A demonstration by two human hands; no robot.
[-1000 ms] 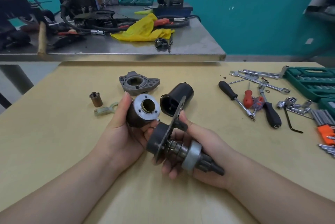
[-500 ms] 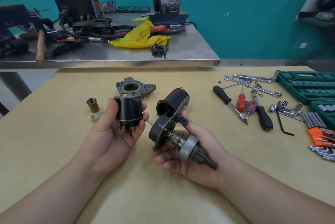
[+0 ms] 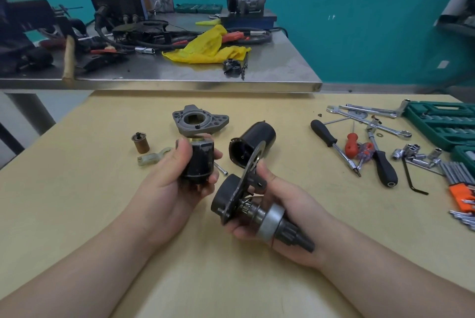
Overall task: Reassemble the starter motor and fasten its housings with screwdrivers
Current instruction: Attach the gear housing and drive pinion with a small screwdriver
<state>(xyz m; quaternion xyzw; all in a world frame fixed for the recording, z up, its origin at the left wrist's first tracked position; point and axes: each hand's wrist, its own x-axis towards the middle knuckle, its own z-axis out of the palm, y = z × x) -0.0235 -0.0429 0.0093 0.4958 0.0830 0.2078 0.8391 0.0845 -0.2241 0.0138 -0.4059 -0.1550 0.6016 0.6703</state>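
Centrally, left hand (image 3: 177, 184) grips the black cylinder (image 3: 199, 160); right hand (image 3: 280, 212) clasps the pinion assembly (image 3: 254, 212); screwdrivers (image 3: 334, 146) lie at right.

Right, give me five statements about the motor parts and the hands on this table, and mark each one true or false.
1. The left hand holds a black cylinder. True.
2. The right hand holds a screwdriver. False: it holds the shaft assembly; the black-handled screwdriver lies on the table.
3. The grey bracket lies on the table, unheld. True.
4. The black can stands upright. False: it lies on its side.
5. The two held parts are already joined. False: they are apart.
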